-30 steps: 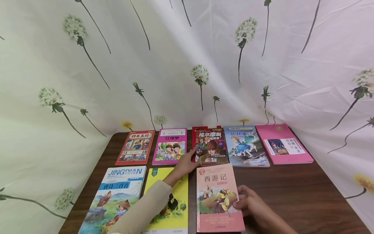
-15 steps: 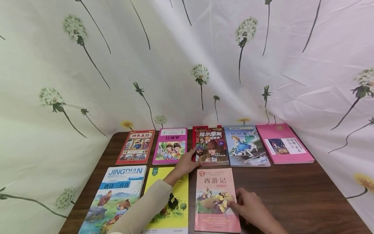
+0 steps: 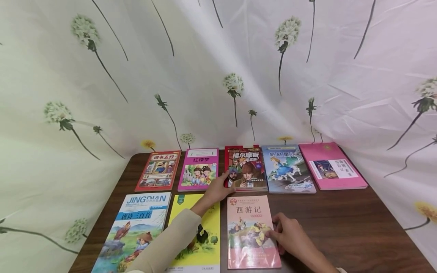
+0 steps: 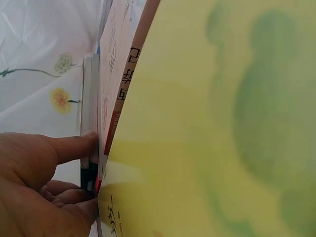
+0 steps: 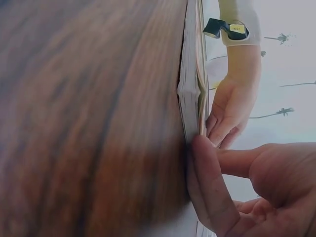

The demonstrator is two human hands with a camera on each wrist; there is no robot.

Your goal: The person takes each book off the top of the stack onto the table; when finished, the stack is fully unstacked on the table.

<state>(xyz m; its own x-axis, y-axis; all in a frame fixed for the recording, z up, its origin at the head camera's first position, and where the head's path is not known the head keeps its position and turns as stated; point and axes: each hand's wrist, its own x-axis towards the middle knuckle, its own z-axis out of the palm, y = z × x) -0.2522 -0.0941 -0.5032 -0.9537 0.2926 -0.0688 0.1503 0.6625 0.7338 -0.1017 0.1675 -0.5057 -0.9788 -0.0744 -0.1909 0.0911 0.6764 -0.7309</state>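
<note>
In the head view, my right hand (image 3: 290, 233) grips the right edge of a pink book (image 3: 250, 256), thumb on its cover and fingers along its side. The right wrist view shows the fingers (image 5: 210, 177) against the page edges (image 5: 190, 74). My left hand (image 3: 216, 189) holds the lower left corner of a dark red Sherlock Holmes book (image 3: 249, 165) in the back row. Its thumb (image 4: 76, 148) lies against the book's edge in the left wrist view. The left forearm crosses over a yellow book (image 3: 211, 216), hiding part of it. The pink book lies just below the dark red one.
Also in the back row are a small red book (image 3: 158, 170), a magenta book (image 3: 198, 170), a blue book (image 3: 288, 168) and a bright pink book (image 3: 331, 167). A large blue-white book (image 3: 136, 231) lies front left. A dandelion-print cloth (image 3: 205, 76) hangs behind the brown table (image 3: 348, 227).
The right hand has slid the pink book a little to the left and slightly nearer, and it lies straighter. The left hand has stayed at the dark red book's corner.
</note>
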